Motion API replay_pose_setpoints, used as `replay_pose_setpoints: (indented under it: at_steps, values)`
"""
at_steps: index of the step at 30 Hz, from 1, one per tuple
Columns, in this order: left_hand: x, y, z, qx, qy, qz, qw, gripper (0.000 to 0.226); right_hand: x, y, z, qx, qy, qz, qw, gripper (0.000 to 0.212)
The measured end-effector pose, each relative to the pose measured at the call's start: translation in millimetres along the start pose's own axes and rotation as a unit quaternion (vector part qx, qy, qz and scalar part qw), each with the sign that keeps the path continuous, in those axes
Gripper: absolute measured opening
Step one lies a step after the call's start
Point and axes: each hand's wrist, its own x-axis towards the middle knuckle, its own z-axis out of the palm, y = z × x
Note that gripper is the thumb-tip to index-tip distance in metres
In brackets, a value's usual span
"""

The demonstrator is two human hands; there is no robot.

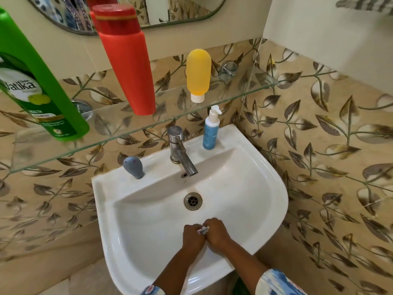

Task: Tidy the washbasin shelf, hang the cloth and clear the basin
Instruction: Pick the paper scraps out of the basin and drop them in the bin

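Note:
Both my hands meet low in the white basin (261, 201), just in front of the drain (193, 201). My left hand (192, 236) and my right hand (217, 232) are closed together on a small crumpled white scrap (203, 230) that shows between the fingers. On the glass shelf (229, 99) above stand a green shampoo bottle (40, 88), a red bottle (127, 67) and a yellow tube (198, 74) upside down on its white cap. No cloth is in view.
A chrome tap (180, 152) sits at the basin's back middle. A blue pump bottle (209, 129) stands on the rim to its right, a small grey bulb-shaped object (134, 167) to its left. Leaf-patterned tiles cover both walls; a mirror (131, 11) hangs above.

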Motion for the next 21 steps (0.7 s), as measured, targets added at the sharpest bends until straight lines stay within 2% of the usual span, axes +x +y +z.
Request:
replay_pose_setpoints:
  at_steps: [4, 6, 9, 11, 15, 19, 21]
  values:
    - [-3.0, 2.2, -4.9, -0.084, 0.031, -0.024, 0.996, 0.019, -2.3, -6.0, -3.2, 0.072, 0.010, 0.010, 0.997, 0.021]
    - [-3.9, 3.6, -8.5, -0.111, 0.044, -0.021, 0.993, 0.020, -4.9, -12.5, -4.5, 0.141, 0.024, 0.024, 0.989, 0.025]
    - [-3.2, 8.4, -14.5, -0.128, 0.056, -0.004, 0.990, 0.024, -10.1, -22.6, -6.6, 0.288, 0.060, 0.068, 0.953, 0.029]
    - [-1.5, 12.1, -18.1, -0.132, 0.060, 0.008, 0.989, 0.023, -13.3, -26.9, -7.1, 0.337, 0.095, 0.074, 0.934, 0.027]
    - [1.6, 20.9, -22.8, -0.138, 0.061, 0.029, 0.988, 0.026, -24.2, -38.0, -10.2, 0.385, 0.164, 0.077, 0.905, 0.022]
    - [-2.2, 31.6, -23.5, -0.121, 0.067, 0.076, 0.988, 0.030, -35.0, -47.1, -15.1, 0.423, 0.202, 0.104, 0.877, 0.038]
    - [-8.8, 36.8, -20.8, -0.114, 0.061, 0.128, 0.983, 0.024, -45.3, -48.9, -19.0, 0.440, 0.230, 0.092, 0.863, 0.027]
